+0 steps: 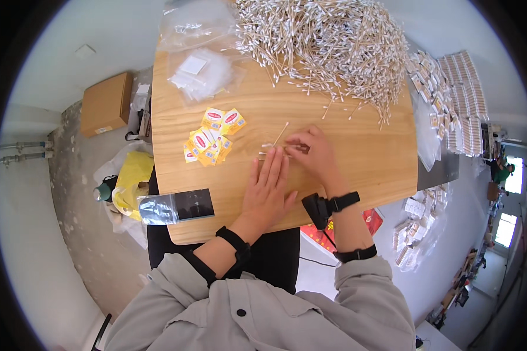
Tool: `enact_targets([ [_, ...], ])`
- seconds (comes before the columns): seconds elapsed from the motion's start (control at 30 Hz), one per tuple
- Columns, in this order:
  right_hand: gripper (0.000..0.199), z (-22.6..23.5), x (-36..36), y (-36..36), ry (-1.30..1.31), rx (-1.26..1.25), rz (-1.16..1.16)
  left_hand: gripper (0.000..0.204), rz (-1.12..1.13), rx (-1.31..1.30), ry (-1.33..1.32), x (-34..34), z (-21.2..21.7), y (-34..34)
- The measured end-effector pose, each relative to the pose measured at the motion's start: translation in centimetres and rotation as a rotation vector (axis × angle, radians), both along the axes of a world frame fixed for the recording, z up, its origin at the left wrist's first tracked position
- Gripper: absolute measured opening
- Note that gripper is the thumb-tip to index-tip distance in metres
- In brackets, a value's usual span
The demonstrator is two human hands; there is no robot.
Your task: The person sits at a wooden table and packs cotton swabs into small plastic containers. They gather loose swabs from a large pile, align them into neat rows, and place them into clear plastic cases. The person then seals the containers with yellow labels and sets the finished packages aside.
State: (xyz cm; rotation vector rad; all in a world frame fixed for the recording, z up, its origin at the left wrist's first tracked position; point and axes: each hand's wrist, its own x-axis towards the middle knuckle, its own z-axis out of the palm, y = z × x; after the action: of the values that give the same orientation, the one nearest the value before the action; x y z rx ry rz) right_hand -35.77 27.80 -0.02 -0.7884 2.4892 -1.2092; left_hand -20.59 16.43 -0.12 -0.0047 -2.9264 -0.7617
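Lying flat with fingers extended, the left hand (264,192) covers part of some loose swabs (281,133) on the wooden surface (363,158); the right hand (317,153) curls beside it, its grip unclear. A swab heap (328,44) crowds the far side; yellow cards (211,137), clear bags (202,76) and a dark pouch (195,203) occupy the left.

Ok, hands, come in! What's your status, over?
Left hand flat, fingertips at loose cotton swabs. Right hand curled beside it, grip unclear. Swab heap farther off, not in the way.
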Motion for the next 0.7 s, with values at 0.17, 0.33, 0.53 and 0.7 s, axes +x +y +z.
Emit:
enact_targets([
  [0.17,0.015,1.7,-0.8,-1.8,0.059,-0.091,-0.054,0.083,-0.002,-0.019,-0.014,-0.3,0.3,0.0],
  [0.33,0.018,0.6,-1.4,-0.7,0.017,0.093,0.132,0.084,-0.002,-0.023,-0.028,-0.4,0.1,0.1],
  [0.53,0.017,1.1,0.6,0.7,-0.052,-0.036,0.003,0.087,0.018,-0.009,-0.041,-0.2,-0.1,0.1],
  [0.7,0.028,-2.6,-3.5,1.3,0.325,-0.031,-0.589,0.084,-0.012,-0.040,-0.062,-0.4,0.0,0.4],
])
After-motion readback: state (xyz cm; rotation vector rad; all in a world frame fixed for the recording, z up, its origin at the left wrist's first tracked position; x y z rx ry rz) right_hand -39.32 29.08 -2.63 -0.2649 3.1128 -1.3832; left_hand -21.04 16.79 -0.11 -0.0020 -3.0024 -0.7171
